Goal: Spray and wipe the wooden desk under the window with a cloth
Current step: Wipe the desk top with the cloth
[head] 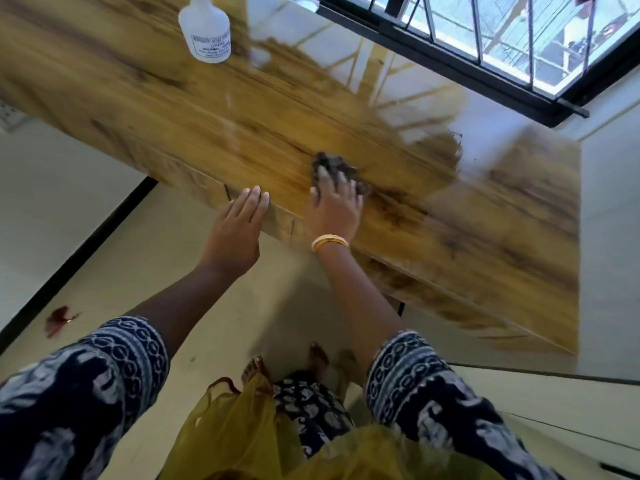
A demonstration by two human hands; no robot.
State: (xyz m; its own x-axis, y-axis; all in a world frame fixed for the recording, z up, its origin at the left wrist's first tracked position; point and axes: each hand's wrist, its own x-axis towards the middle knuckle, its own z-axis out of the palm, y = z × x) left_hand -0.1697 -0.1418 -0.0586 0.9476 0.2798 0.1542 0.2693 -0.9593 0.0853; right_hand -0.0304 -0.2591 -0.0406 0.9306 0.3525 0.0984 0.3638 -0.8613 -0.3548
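Observation:
The wooden desk (173, 109) runs from upper left to lower right under the barred window (502, 39). My right hand (334, 207) lies flat on the desktop near its front edge and presses a dark cloth (334, 166), which bunches out past the fingertips. My left hand (242, 226) is empty, fingers straight and close together, with the fingertips at the desk's front edge, a hand's width left of the right hand. A white spray bottle (206, 27) stands on the desk at the far left, well away from both hands.
The glossy desktop reflects the window near the back edge. A white wall (609, 237) closes off the desk's right end. The floor (114, 271) below is pale tile with a dark skirting line and a small red item (59, 320) at the left. My bare feet (287, 365) stand before the desk.

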